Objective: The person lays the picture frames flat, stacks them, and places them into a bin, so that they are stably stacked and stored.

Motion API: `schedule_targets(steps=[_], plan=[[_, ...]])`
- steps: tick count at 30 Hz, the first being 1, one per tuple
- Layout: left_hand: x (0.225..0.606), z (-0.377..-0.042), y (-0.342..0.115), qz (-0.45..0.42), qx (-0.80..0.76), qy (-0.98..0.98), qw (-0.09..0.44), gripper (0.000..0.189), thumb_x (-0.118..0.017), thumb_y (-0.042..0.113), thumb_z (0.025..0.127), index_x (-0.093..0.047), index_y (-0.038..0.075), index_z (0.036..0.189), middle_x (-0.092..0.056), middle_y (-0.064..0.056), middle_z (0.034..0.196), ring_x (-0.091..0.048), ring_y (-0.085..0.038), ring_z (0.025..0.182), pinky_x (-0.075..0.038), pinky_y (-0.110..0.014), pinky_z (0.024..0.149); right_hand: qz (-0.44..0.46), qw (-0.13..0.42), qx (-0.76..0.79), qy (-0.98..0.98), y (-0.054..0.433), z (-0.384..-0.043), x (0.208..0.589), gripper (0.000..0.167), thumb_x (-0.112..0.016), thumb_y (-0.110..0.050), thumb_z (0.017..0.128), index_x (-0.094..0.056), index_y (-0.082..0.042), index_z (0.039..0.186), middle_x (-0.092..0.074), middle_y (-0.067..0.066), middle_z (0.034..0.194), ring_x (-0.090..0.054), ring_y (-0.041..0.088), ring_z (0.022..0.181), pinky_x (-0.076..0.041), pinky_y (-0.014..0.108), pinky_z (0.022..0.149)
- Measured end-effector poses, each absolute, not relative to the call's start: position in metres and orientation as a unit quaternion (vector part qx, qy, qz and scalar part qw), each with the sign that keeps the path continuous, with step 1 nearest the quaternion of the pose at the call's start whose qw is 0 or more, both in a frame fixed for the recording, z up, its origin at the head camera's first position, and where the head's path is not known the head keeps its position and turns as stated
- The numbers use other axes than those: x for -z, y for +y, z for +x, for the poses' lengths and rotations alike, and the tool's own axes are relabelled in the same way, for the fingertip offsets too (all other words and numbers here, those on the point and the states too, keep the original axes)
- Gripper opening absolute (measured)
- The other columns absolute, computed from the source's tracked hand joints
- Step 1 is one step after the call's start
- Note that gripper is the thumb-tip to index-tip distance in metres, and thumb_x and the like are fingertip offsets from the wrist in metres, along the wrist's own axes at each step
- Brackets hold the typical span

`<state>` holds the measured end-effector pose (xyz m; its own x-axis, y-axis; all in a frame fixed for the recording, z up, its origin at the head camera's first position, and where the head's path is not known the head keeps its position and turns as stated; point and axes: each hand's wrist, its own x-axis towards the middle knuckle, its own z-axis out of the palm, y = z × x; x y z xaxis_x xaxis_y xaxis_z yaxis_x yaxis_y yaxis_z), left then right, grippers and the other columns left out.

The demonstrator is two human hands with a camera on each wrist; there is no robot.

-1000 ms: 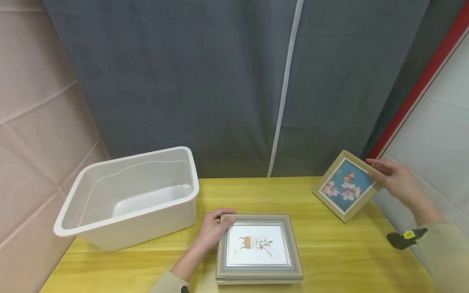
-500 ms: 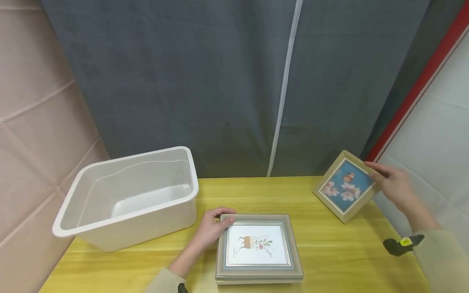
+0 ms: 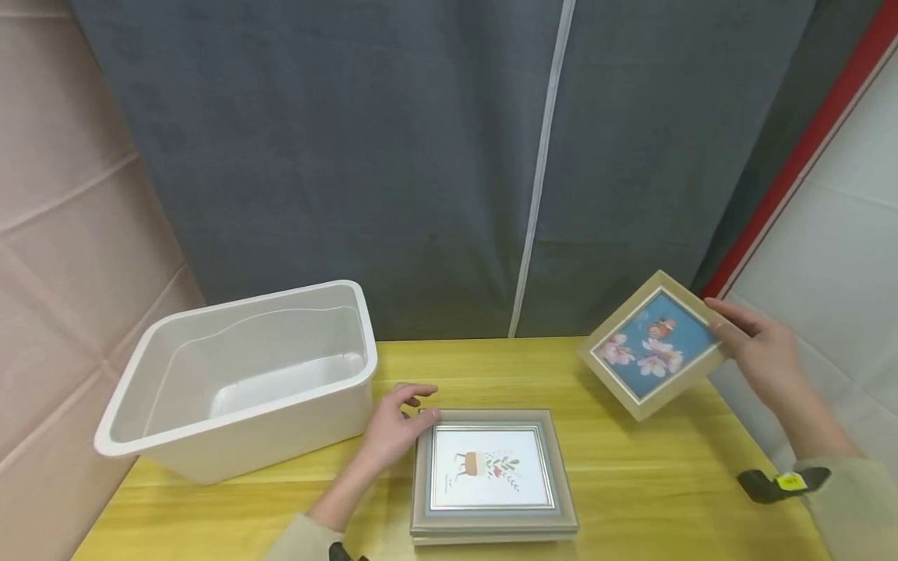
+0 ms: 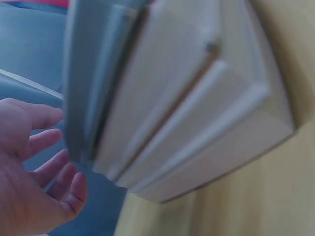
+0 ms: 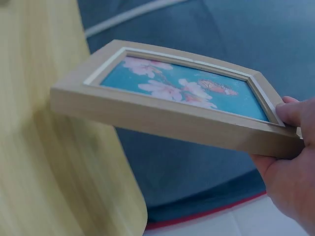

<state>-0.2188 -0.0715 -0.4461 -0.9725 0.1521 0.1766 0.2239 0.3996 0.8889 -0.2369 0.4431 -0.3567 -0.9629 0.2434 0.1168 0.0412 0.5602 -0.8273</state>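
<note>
A pale wood-toned rectangular picture frame (image 3: 691, 375), its blue picture showing pink blossoms and a small orange-red figure, is tilted at between three and four o'clock in the head view. The right hand (image 3: 765, 354) grips it at its three o'clock corner, thumb over the front and fingers behind. In the right wrist view a shadow falls on the bench beneath, and the frame appears to be held just above the surface.

Between five and six o'clock lies a neat stack of frames (image 3: 494, 524); the top one is silver-grey, with a plant drawing on white, turned sideways. The left wrist view shows several pale frames layered under it. The left hand (image 3: 390, 430) is at the stack's ten o'clock corner, fingers apart and loosely bent, gripping nothing; whether its thumb touches the edge, I cannot tell.

At eight o'clock is a deep off-white rectangular tub (image 3: 281, 432). Everything rests on a yellow wood-grain bench (image 3: 484, 374). A dark grey fabric curtain (image 3: 316, 171) with a pale vertical strip (image 3: 543, 156) fills twelve o'clock.
</note>
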Motion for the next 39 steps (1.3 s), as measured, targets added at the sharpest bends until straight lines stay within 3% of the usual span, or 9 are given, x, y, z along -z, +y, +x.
schedule_targets(steps=[5,12,17,25,33,39], plan=[[0.429,-0.216,-0.071,-0.119,0.541,-0.830,0.061,0.030,-0.078,0.009,0.088,-0.076,0.011,0.118,-0.069,-0.002,0.114,-0.060,-0.029,0.102,-0.052,-0.032,0.080,-0.083,0.088,-0.551,-0.826,0.430,-0.229,0.344,0.054,-0.062,-0.038,0.102,-0.052,-0.021,0.152,-0.058,-0.018,0.117,-0.066,0.000,0.085,-0.056,0.017,0.070],[0.423,-0.226,-0.053,-0.159,0.575,-0.800,0.055,0.031,-0.077,0.006,0.090,-0.075,0.012,0.121,-0.070,-0.002,0.116,-0.063,-0.024,0.103,-0.055,-0.030,0.082,-0.047,0.071,-0.712,-0.697,0.411,-0.221,0.336,0.044,-0.076,-0.020,0.094,-0.068,-0.022,0.137,-0.067,-0.011,0.113,-0.071,0.009,0.086,-0.058,0.021,0.074],[0.411,-0.221,-0.048,-0.174,0.606,-0.775,0.034,0.033,-0.075,0.008,0.093,-0.072,0.010,0.126,-0.070,-0.003,0.122,-0.065,-0.022,0.107,-0.056,-0.030,0.086,0.012,0.038,-0.742,-0.669,0.386,-0.214,0.334,0.036,-0.067,-0.011,0.100,-0.069,-0.020,0.135,-0.063,-0.007,0.122,-0.068,0.009,0.096,-0.058,0.022,0.080],[0.394,-0.211,-0.034,-0.306,0.654,-0.691,-0.027,0.051,-0.063,-0.001,0.099,-0.048,-0.006,0.147,-0.054,-0.022,0.146,-0.053,-0.042,0.131,-0.052,-0.034,0.100,0.070,0.005,-0.722,-0.688,0.341,-0.198,0.341,0.032,-0.061,-0.006,0.103,-0.072,-0.022,0.129,-0.070,-0.005,0.117,-0.072,0.014,0.095,-0.059,0.028,0.080],[0.383,-0.202,-0.026,-0.328,0.676,-0.659,-0.034,0.057,-0.063,0.003,0.100,-0.043,0.002,0.153,-0.052,-0.019,0.148,-0.050,-0.040,0.134,-0.050,-0.034,0.103,0.147,-0.032,-0.717,-0.681,0.309,-0.189,0.350,0.038,-0.052,0.002,0.105,-0.072,-0.021,0.128,-0.072,0.002,0.118,-0.074,0.021,0.095,-0.061,0.033,0.078],[0.379,-0.201,-0.019,-0.336,0.675,-0.656,-0.037,0.058,-0.063,0.001,0.099,-0.043,0.002,0.154,-0.052,-0.021,0.148,-0.050,-0.040,0.134,-0.050,-0.035,0.103,0.158,-0.047,-0.707,-0.687,0.293,-0.184,0.355,0.037,-0.054,0.001,0.104,-0.071,-0.019,0.130,-0.073,0.002,0.117,-0.075,0.023,0.094,-0.061,0.036,0.079]])
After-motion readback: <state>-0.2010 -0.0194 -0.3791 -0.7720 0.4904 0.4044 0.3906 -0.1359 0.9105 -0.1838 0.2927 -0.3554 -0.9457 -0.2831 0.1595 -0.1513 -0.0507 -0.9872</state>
